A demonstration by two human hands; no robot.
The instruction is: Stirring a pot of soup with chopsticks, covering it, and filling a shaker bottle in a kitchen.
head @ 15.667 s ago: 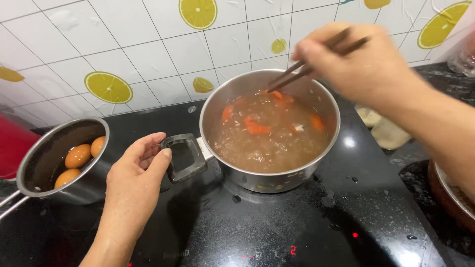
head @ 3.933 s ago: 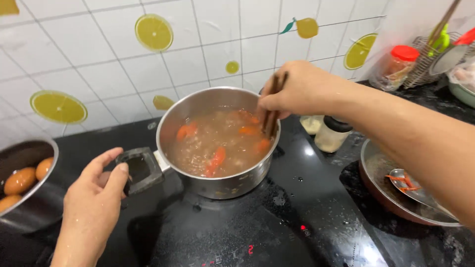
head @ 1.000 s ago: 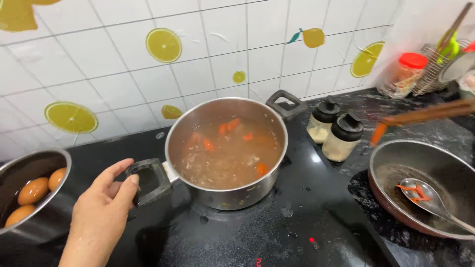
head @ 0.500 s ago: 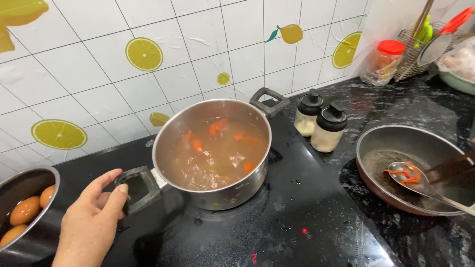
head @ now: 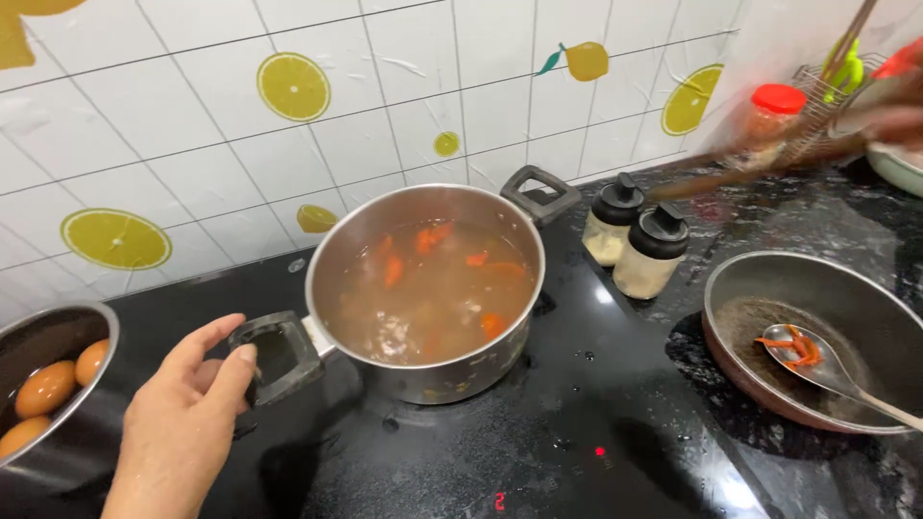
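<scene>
A round stainless-steel pot (head: 426, 293) with black handles sits on the black glass cooktop (head: 538, 432), filled with brownish broth and orange carrot pieces (head: 433, 235). The left hand (head: 187, 413) rests at the pot's near-left handle (head: 274, 354), fingers loosely curled with the fingertips touching its edge, not clamped around it. The right hand (head: 899, 120) shows only as a blur at the frame's upper right, far from the pot; it grips dark wooden chopsticks (head: 760, 165) that point back toward the pot. Just right of the pot stand two small black-capped glass shakers (head: 639, 240). Farther right lies a shallow dark pan (head: 817, 336) holding a metal spoon (head: 817, 358). Left of the pot, a steel saucepan (head: 58, 394) holds brown eggs (head: 46, 387).
</scene>
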